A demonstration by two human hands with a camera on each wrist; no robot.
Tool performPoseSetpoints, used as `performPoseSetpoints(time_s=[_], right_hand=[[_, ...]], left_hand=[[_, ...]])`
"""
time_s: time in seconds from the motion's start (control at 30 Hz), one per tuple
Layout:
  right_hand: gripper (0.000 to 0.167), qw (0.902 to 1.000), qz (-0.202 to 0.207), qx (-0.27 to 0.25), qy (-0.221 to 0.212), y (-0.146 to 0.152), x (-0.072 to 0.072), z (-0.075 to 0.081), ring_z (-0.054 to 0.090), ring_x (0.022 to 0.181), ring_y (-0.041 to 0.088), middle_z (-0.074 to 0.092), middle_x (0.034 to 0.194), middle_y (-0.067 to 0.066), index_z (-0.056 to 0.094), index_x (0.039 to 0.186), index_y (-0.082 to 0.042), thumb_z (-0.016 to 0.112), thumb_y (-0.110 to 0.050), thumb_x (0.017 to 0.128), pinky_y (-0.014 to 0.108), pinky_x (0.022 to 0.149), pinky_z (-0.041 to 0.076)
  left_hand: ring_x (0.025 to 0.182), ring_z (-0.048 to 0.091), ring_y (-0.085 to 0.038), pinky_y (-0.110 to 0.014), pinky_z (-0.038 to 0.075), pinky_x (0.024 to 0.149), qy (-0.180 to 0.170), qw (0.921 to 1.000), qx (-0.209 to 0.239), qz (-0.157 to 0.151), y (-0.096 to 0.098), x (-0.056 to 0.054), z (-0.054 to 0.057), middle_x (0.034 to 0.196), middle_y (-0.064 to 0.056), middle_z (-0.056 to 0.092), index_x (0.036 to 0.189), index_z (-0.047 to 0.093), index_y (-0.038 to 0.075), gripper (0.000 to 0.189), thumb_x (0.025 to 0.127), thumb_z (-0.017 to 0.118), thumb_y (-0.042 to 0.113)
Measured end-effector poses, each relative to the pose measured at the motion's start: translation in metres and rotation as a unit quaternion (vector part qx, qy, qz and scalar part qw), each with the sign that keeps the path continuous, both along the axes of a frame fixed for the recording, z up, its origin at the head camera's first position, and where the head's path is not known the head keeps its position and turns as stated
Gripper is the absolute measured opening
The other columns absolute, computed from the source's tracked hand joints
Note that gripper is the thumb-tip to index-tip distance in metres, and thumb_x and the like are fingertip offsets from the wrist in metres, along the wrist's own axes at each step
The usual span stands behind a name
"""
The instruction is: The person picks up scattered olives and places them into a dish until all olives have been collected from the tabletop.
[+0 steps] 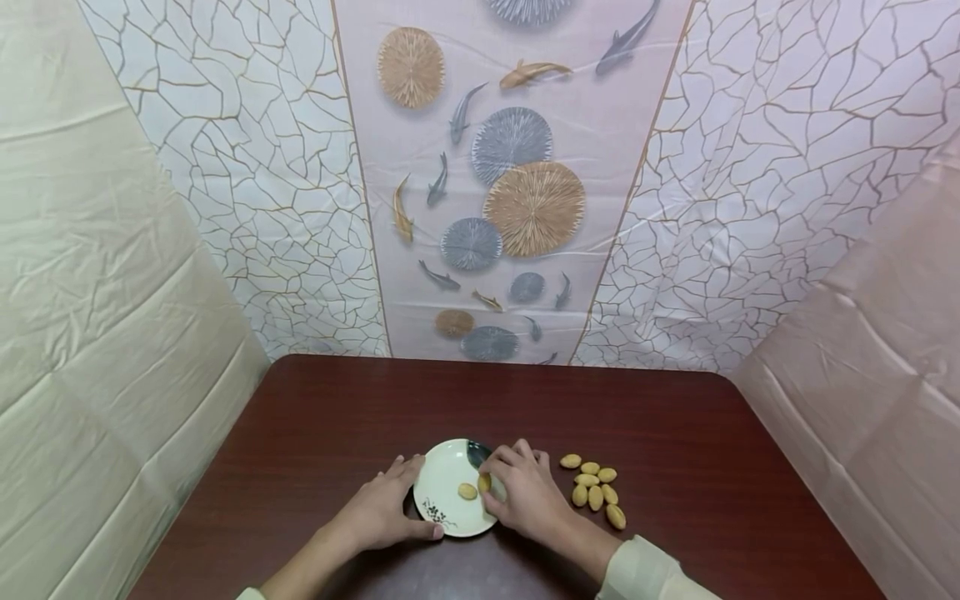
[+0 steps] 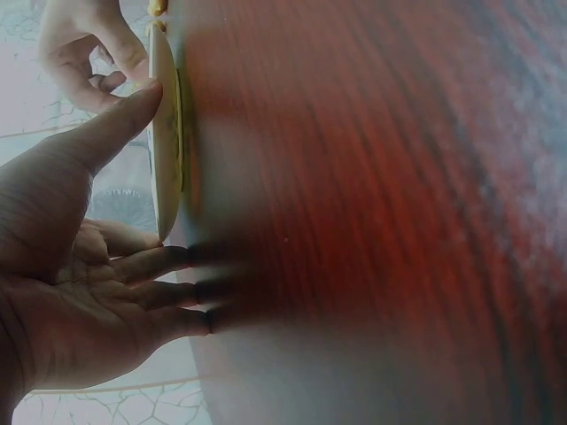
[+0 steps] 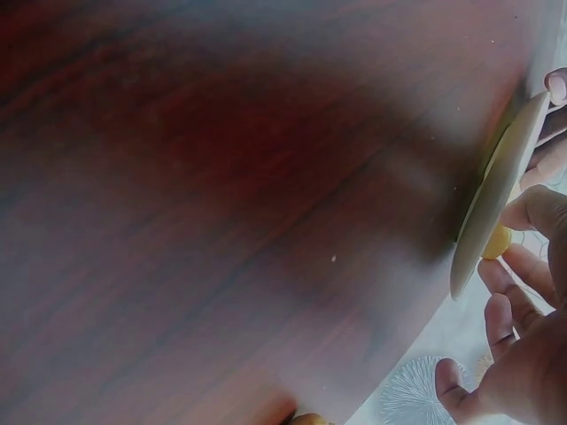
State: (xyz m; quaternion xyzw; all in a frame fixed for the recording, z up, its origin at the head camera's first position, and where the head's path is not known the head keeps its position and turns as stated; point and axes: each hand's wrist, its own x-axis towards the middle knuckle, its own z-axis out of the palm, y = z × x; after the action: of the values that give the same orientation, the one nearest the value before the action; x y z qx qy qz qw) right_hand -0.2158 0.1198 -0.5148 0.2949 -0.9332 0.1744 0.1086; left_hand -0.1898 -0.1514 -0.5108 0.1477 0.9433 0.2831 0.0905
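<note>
A round white plate [image 1: 444, 467] with a dark green patch and a small plant print lies on the table before me. My left hand [image 1: 386, 507] holds it at the left rim, thumb at the near edge and fingers at the far left. Over the plate's right side, my right hand [image 1: 525, 492] pinches a small yellow oval fruit [image 1: 484, 483] between thumb and fingers. In the right wrist view that yellow fruit [image 3: 498, 242] shows right at the plate's surface [image 3: 500, 190]. Another yellow fruit [image 1: 467, 492] lies on the plate beside it.
Several more yellow oval fruits [image 1: 595, 497] lie loosely grouped on the dark red-brown table [image 1: 360, 408], right of my right hand. A patterned cloth wall [image 1: 480, 192] stands behind the table's far edge, and plain cloth [image 1: 112, 317] hangs at the left side.
</note>
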Motion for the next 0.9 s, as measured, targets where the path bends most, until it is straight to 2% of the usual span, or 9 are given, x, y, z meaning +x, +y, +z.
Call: performPoseSetpoints(time_s=[0.3,0.77,0.9], right_hand=[[0.03,0.9999,-0.001,-0.001,0.017,0.003,0.002,0.003,0.053,0.102,0.016,0.072,0.116,-0.003,0.082,0.118,-0.019,0.09,-0.027,0.09,0.065,0.093,0.052],[0.035,0.9997,-0.026,0.002,-0.006,0.02,0.014,0.011,0.054,0.103,0.015,0.072,0.115,-0.007,0.082,0.123,-0.019,0.089,-0.033,0.091,0.066,0.094,0.05],[0.035,0.9993,-0.036,0.008,0.0,0.028,0.015,0.011,0.054,0.103,0.015,0.072,0.115,-0.007,0.082,0.122,-0.02,0.089,-0.035,0.091,0.059,0.087,0.048]], left_hand=[[0.161,0.039,-0.054,-0.076,0.037,0.125,0.007,1.0,0.005,-0.005,0.0,0.0,0.0,0.17,-0.028,0.047,0.167,0.041,-0.004,0.123,0.077,0.097,0.059],[0.161,0.04,-0.054,-0.077,0.038,0.125,0.004,1.0,0.004,0.0,0.0,0.002,0.001,0.17,-0.028,0.048,0.167,0.042,-0.003,0.122,0.077,0.097,0.059],[0.161,0.039,-0.054,-0.077,0.037,0.125,0.001,1.0,-0.002,0.001,0.001,0.002,0.001,0.17,-0.028,0.047,0.167,0.041,-0.003,0.123,0.077,0.097,0.059]])
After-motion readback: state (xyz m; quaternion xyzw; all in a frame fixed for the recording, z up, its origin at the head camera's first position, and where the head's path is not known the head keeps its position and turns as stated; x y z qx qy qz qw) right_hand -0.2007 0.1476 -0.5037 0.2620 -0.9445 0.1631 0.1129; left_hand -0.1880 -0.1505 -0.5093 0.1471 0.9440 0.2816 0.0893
